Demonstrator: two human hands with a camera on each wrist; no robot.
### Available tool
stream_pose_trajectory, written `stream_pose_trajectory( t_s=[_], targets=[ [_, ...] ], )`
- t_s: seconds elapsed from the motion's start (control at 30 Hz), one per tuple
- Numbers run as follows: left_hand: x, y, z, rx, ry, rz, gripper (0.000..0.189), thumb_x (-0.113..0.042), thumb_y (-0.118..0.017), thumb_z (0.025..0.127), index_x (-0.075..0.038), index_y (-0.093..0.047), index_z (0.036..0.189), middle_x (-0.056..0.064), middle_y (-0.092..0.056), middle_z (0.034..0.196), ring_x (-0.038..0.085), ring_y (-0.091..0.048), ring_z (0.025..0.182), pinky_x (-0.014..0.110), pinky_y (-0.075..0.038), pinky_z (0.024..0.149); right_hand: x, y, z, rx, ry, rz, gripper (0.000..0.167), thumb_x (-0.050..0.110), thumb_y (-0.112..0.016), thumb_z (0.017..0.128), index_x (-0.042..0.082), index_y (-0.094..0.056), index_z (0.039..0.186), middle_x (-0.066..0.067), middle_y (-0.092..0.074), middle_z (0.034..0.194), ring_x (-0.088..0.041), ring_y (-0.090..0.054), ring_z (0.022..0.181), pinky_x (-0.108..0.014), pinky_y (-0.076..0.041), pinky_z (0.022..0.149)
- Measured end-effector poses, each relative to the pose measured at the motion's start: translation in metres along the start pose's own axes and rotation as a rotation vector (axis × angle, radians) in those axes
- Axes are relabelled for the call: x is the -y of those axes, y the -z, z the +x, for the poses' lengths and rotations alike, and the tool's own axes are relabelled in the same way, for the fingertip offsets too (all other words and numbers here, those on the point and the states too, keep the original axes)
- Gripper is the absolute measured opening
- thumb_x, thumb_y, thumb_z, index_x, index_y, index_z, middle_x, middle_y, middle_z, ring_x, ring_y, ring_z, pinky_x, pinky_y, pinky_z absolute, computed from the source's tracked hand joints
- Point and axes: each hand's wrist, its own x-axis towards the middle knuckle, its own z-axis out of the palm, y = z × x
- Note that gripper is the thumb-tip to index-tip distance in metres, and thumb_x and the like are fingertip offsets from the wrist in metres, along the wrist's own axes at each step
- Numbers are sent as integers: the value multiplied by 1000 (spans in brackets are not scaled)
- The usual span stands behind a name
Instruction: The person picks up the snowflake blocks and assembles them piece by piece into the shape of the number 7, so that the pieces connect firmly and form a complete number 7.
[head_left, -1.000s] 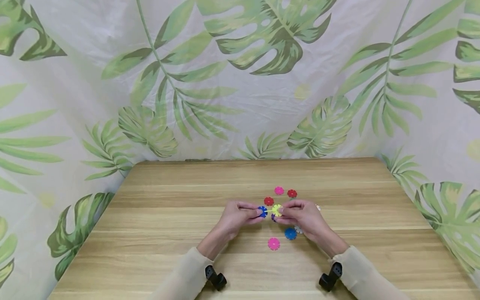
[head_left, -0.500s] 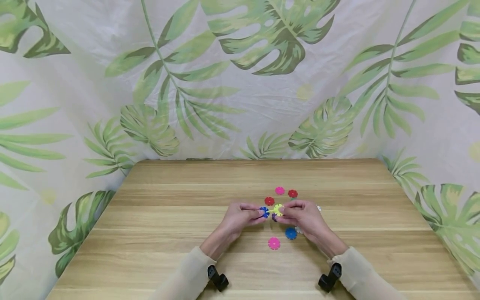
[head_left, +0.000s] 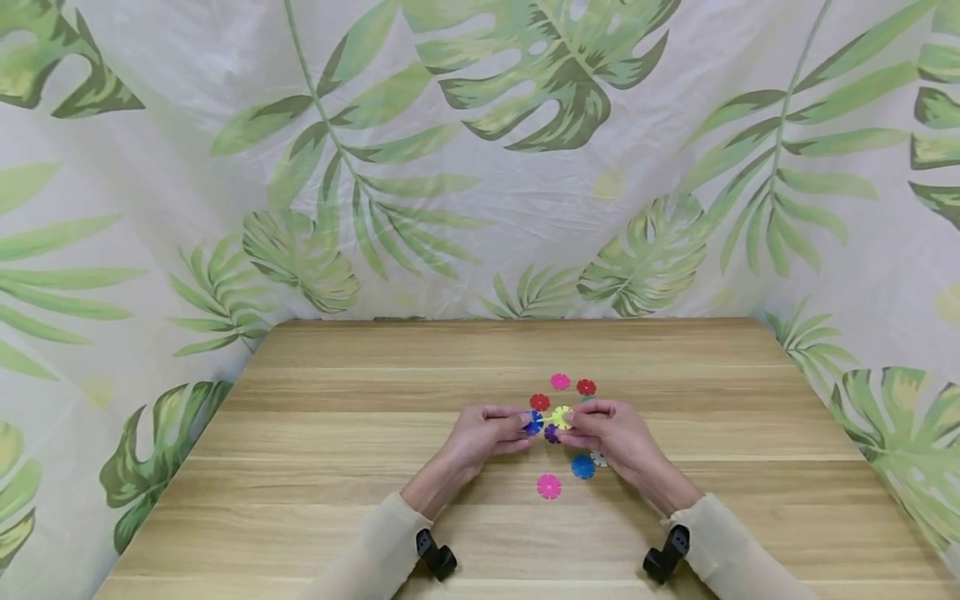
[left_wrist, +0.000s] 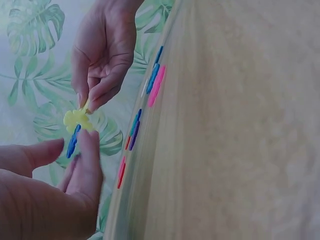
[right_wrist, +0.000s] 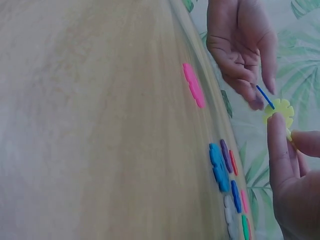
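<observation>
Small notched plastic discs are joined into a piece above the table: a dark blue disc [left_wrist: 74, 141], a middle yellow disc [right_wrist: 280, 111] slotted with it, and another yellow disc [head_left: 562, 418] set crosswise at the right. My right hand [head_left: 618, 437] pinches that outer yellow disc between thumb and fingers. My left hand [head_left: 474, 437] surrounds the dark blue disc with relaxed fingers. In both wrist views its thumb stands slightly apart from the blue disc, while its fingers lie close to the other face; whether they touch it is hard to tell.
Loose discs lie on the wooden table [head_left: 315, 475]: pink [head_left: 549, 487], lighter blue [head_left: 582, 467], white [head_left: 599, 458], purple [head_left: 552, 433], red [head_left: 539, 402], another red [head_left: 587, 387] and another pink [head_left: 560, 381]. A green one is partly hidden behind my right hand. A leaf-patterned cloth [head_left: 420, 275] hangs behind.
The joined discs and my left hand have shifted slightly right. My left thumb has moved up on the blue disc's near side and its grip has loosened. My right hand keeps its pinch.
</observation>
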Motion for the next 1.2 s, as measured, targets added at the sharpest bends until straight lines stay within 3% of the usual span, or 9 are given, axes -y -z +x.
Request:
stream_pose_trajectory(
  t_s=[0.17,0.3,0.47,0.7,0.97,1.2],
  targets=[
    [-2,1,6,18,0,123,42,-18,-79,95,1,-69,131,21,-77,120,29,-78,105,36,-68,93,5,13,-2,-19,14,-9,27,1,-64,102,-13,-61,126,-7,-74,103,-21,-80,94,-33,-66,94],
    [-4,-1,13,44,-15,306,40,-18,-83,91,-3,-72,126,14,-77,114,22,-74,94,31,-67,82,12,29,-6,-52,24,-1,31,5,-65,103,-11,-58,128,-4,-74,102,-18,-79,94,-30,-66,95],
    [-9,-10,23,93,-111,539,33,-16,-83,89,-3,-75,118,7,-73,102,19,-67,82,31,-63,66,21,47,-11,-79,47,18,33,5,-65,103,-10,-56,131,-3,-75,104,-17,-79,97,-29,-65,98],
    [-13,-23,34,111,-222,905,30,-14,-87,86,-6,-77,113,3,-75,102,13,-64,90,29,-61,80,28,65,-16,-115,56,79,29,7,-68,102,-4,-58,127,-3,-74,106,-17,-79,98,-27,-64,98],
    [-13,-29,39,118,-228,1016,22,-18,-89,85,-9,-79,102,-2,-68,87,11,-56,76,20,-49,64,28,69,-18,-117,69,101,14,5,-68,101,2,-68,115,-5,-76,103,-19,-79,97,-29,-65,97],
    [-14,-31,38,118,-199,1034,20,-16,-91,81,-10,-76,93,-2,-67,83,10,-56,74,19,-50,63,22,66,-16,-107,73,105,10,3,-66,102,3,-69,112,-4,-76,102,-18,-79,94,-29,-65,96]
  ],
)
